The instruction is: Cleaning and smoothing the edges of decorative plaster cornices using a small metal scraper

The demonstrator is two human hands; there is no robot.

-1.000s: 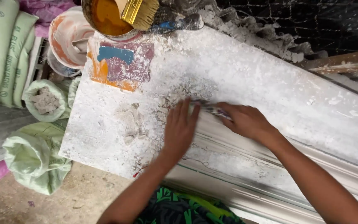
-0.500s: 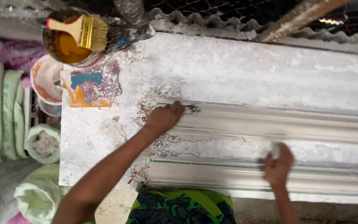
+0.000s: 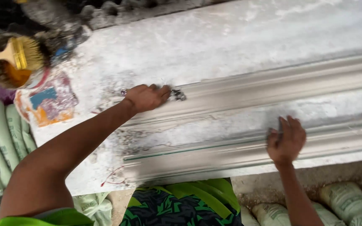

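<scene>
Two long pale plaster mouldings lie side by side on a white, dusty slab (image 3: 214, 46). My left hand (image 3: 146, 97) reaches across to the left end of the far moulding (image 3: 273, 83), its fingers curled around a small dark object (image 3: 177, 95) pressed against that end. My right hand (image 3: 288, 141) rests on the near moulding (image 3: 231, 152), palm down with fingers spread and nothing in it. The two hands are far apart.
A wide brush (image 3: 15, 53) lies over a bowl of orange liquid (image 3: 15, 75) at the slab's far left, beside a paint-stained patch (image 3: 49, 102). Green sacks (image 3: 1, 134) are stacked on the left, with more sacks (image 3: 348, 207) at the lower right. Corrugated sheeting (image 3: 118, 10) borders the far edge.
A second ago both hands were together at the moulding's end. My right hand has moved away to the right onto the near moulding. My left hand stays at the end, and the view has shifted.
</scene>
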